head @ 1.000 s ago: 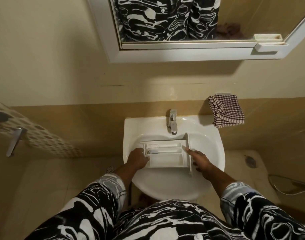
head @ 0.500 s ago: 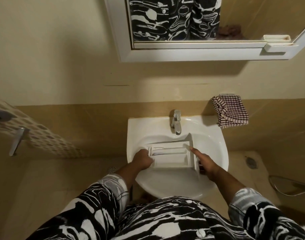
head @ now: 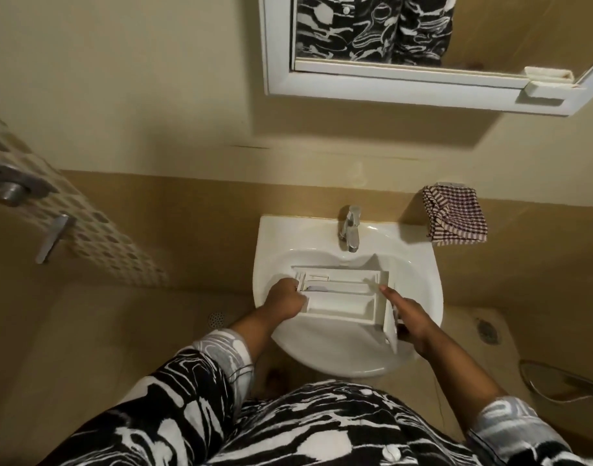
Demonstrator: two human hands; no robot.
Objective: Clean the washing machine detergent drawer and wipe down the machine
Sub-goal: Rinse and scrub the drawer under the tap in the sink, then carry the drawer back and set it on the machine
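Note:
A white detergent drawer (head: 342, 295) with several compartments is held over the bowl of a white sink (head: 419, 267), just below the chrome tap (head: 349, 229). My left hand (head: 285, 299) grips the drawer's left end, fingers curled over its edge. My right hand (head: 407, 316) holds the drawer's front panel at the right end, with the forefinger stretched along the top of the panel. The washing machine is out of view.
A checked cloth (head: 454, 219) hangs on the wall right of the sink. A white-framed mirror (head: 406, 85) is above. At left are a patterned tiled wall and a metal handle (head: 52, 237). Floor drains (head: 486, 331) and a hose ring lie at right.
The view has shifted so the sink sits further right and lower. Both hands keep hold of the drawer, which stays over the bowl under the tap.

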